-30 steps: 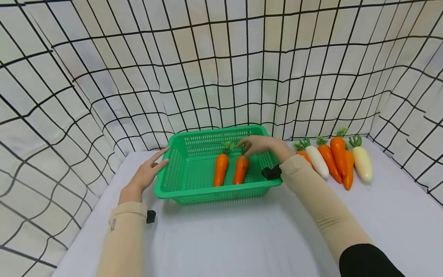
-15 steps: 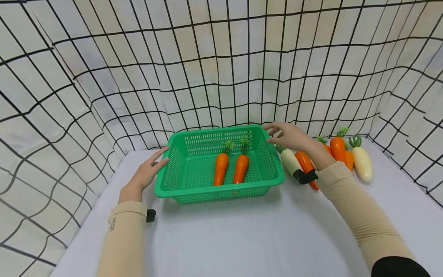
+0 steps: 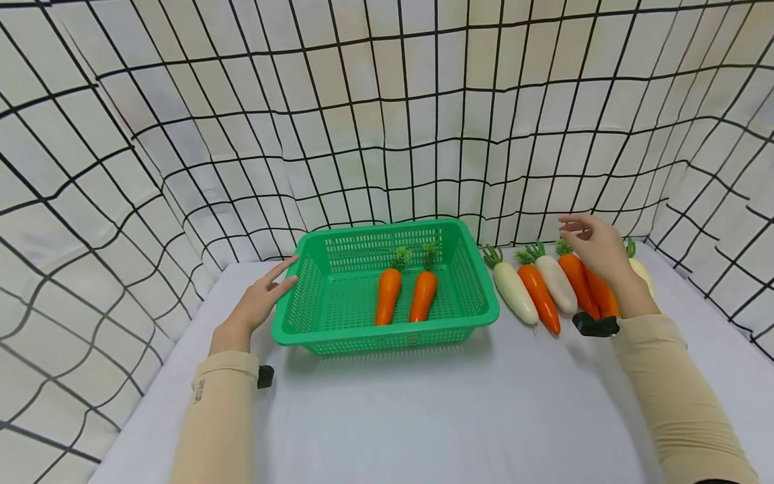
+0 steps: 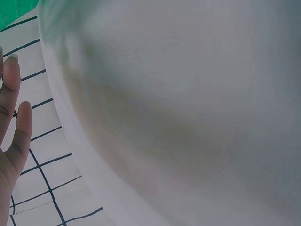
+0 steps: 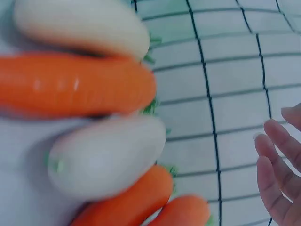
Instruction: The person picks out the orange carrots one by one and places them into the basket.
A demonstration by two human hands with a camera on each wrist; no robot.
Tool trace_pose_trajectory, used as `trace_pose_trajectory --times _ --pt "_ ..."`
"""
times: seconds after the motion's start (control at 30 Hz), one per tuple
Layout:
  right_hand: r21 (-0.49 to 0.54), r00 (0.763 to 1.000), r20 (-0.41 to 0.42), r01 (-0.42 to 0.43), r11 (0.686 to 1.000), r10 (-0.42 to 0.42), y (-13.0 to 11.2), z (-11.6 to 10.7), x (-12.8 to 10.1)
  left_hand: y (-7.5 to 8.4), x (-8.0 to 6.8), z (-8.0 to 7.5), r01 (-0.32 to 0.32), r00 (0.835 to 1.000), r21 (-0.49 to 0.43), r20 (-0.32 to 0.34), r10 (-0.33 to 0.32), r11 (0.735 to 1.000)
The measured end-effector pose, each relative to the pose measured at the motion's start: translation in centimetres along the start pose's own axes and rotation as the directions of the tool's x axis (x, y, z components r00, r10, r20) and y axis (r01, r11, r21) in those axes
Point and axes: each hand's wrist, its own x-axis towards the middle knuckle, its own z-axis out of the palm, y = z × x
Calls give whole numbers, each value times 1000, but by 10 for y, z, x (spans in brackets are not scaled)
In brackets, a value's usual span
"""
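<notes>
The left hand is resting flat-fingered against the green basket, steadying it. The right hand, fingers loose and empty, is hovering over the row of carrots beside the basket; gripping one carrot mid-body would avoid nudging its neighbours.

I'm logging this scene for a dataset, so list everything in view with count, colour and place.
basket: one, green, perforated plastic, middle of the table.
carrots in the basket: two, orange with green tops, lying side by side.
carrots on the table: at least three, orange, in the row right of the basket; the right hand hides part of it.
radishes: at least three, white, mixed into that same row.
table: one, pale grey cover.
backdrop: white cloth with black grid, around three sides.
left hand: fingers straight, touching the basket's left rim.
right hand: relaxed, holding nothing, over the row's right end.
</notes>
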Motion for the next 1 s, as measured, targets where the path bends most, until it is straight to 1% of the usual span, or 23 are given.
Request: trace_pose_trajectory --times 0.1,0.23,0.33,0.47,0.57,0.7,0.9,1.0 --pt "-39 996 -68 -54 998 51 18 -6 -2 0 0 0 -4 1000 2 -2 4 1000" --pt "-105 986 -124 -126 987 113 39 -8 -5 0 1 1 -7 1000 0 -1 7 1000" --pt "-182 979 -118 -188 965 168 51 -9 -7 1 1 1 -6 1000 0 4 6 1000" --pt "-283 971 -71 -239 929 228 64 -9 -7 2 0 1 -10 1000 3 6 10 1000" --pt "-313 962 -38 -267 912 269 72 -6 -5 1 -1 1 -12 1000 5 9 12 1000" --pt "-295 950 -6 -299 908 311 76 -3 -3 0 -1 1 -4 1000 -1 14 4 1000" --pt "-192 933 20 -349 917 359 74 1 0 0 0 1 -5 1000 -8 8 5 1000" --pt "-146 922 25 -380 913 388 74 3 1 1 0 0 -6 1000 -5 8 6 1000"
